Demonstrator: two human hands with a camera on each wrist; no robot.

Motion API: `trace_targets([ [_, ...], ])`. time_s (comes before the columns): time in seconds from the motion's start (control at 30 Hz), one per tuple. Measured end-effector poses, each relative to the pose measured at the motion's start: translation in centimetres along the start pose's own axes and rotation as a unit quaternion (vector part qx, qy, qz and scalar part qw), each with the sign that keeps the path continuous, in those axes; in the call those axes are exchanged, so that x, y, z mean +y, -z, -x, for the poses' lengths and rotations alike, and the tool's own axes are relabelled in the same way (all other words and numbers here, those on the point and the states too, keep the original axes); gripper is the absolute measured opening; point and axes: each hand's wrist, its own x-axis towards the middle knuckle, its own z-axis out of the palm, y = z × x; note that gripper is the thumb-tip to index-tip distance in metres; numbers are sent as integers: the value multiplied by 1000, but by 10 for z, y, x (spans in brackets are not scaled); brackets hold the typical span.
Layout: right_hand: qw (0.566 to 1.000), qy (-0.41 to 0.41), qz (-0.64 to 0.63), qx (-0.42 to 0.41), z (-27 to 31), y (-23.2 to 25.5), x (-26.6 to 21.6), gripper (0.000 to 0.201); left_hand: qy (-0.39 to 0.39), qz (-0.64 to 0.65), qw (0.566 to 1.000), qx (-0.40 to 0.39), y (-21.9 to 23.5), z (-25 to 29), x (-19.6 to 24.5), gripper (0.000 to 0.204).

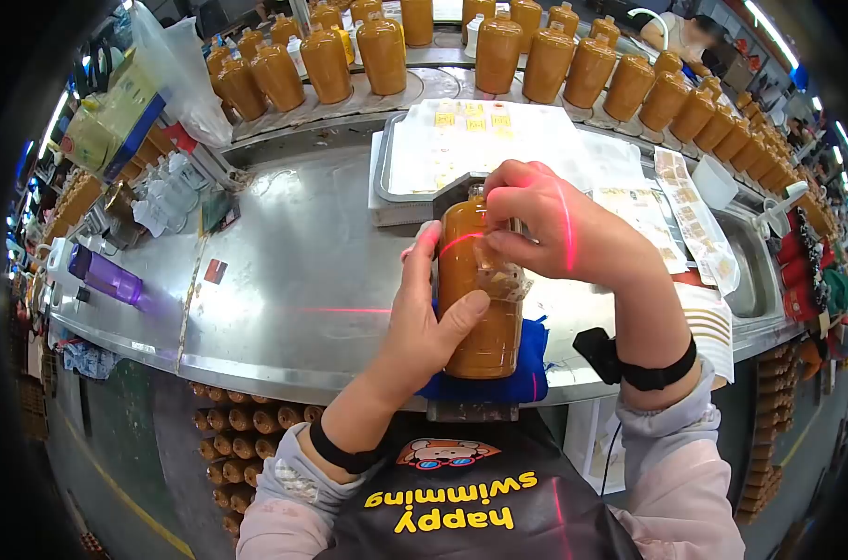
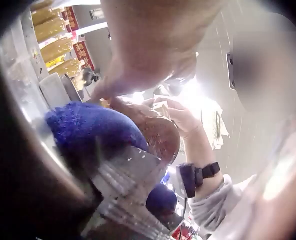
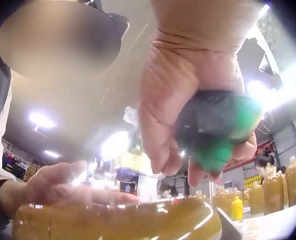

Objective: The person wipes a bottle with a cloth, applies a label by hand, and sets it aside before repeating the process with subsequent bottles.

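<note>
A glossy amber-brown bottle point(image 1: 463, 308) lies with its neck pointing away, over a folded blue cloth point(image 1: 534, 350). My left hand point(image 1: 424, 322) grips its left side, thumb across the front and fingers along the far side. A patterned, partly see-through decal point(image 1: 504, 282) clings to the bottle's right side. Above it my right hand point(image 1: 545, 219) is bent over the bottle, thumb and fingertips close to the surface. In the right wrist view its curled fingers hold a dark, green-edged flat piece point(image 3: 215, 132), blurred; its kind cannot be told.
Behind the bottle, a tray point(image 1: 384, 177) carries white decal sheets point(image 1: 526, 140). More brown bottles point(image 1: 326, 65) line the curved conveyor. A purple water bottle point(image 1: 111, 277) and clear glass bottles point(image 1: 172, 191) stand left. At right are a decal strip point(image 1: 694, 215) and a sink point(image 1: 752, 271).
</note>
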Motion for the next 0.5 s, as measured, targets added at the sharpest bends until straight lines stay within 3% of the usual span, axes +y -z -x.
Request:
trace_targets([
  [0.2,993,-63,-90,48,3,-8,3,16,26,15,999,40,-10,-4,1,87],
  [0.4,987,-65,-98,107,5,-23,11,17,28,61,997,27,-9,-3,-1,86],
  [0.5,985,-92,-107,104,6,-24,8,17,57,160,985,30,-11,-8,11,86],
])
